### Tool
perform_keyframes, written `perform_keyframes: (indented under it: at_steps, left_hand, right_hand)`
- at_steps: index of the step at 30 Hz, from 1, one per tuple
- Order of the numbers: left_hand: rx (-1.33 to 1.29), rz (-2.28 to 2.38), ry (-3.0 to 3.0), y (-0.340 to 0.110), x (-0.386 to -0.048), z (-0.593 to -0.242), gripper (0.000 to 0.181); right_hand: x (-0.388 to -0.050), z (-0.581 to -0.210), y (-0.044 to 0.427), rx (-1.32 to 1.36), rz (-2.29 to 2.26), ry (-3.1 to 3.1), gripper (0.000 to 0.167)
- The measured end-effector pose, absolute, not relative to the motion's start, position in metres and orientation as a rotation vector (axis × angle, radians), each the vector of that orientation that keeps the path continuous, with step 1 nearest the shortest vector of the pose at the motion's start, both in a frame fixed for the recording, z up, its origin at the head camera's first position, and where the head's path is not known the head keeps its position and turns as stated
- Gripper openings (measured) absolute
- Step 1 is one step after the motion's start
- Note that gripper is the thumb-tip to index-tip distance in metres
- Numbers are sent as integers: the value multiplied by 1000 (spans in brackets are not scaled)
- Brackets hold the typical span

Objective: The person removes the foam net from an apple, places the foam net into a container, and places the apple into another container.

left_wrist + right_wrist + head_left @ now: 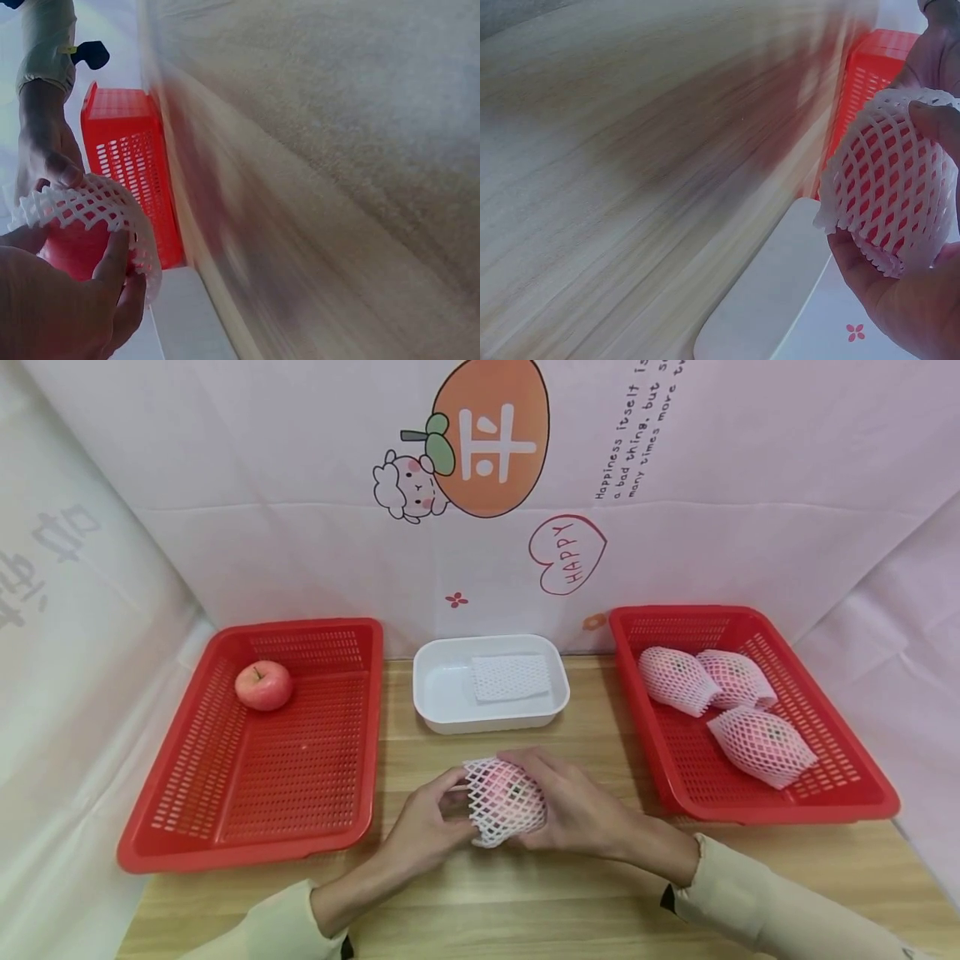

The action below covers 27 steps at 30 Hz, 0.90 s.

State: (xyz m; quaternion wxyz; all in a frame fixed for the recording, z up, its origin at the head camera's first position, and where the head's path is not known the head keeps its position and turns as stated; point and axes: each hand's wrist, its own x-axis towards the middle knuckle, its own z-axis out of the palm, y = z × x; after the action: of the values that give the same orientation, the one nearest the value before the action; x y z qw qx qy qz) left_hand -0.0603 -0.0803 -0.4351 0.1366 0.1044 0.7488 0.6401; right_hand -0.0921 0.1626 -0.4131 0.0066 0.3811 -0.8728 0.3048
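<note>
The right hand [588, 810] clasps the apple [75, 251] through its white foam net [506, 817], apparently steadying it while the left hand [422, 831] grips the net's open edge, over the wooden table [480, 902] between the left basket [255, 853] and right basket [787, 814].

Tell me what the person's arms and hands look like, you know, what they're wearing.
The left sleeve and right sleeve are pale cream and end above the wrists. A small black piece shows at each cuff edge; the left wrist view shows the right sleeve's as a dark knob. The left hand and right hand wear no gloves.
</note>
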Motion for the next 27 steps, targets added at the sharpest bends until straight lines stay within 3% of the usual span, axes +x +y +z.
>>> perform_keyframes:
  at_steps: [27]
  left_hand:
    - [323,1725,2303,-70,-57,-436,84]
  right_hand:
    - [-76,-413,146,1156,946,-2763,107]
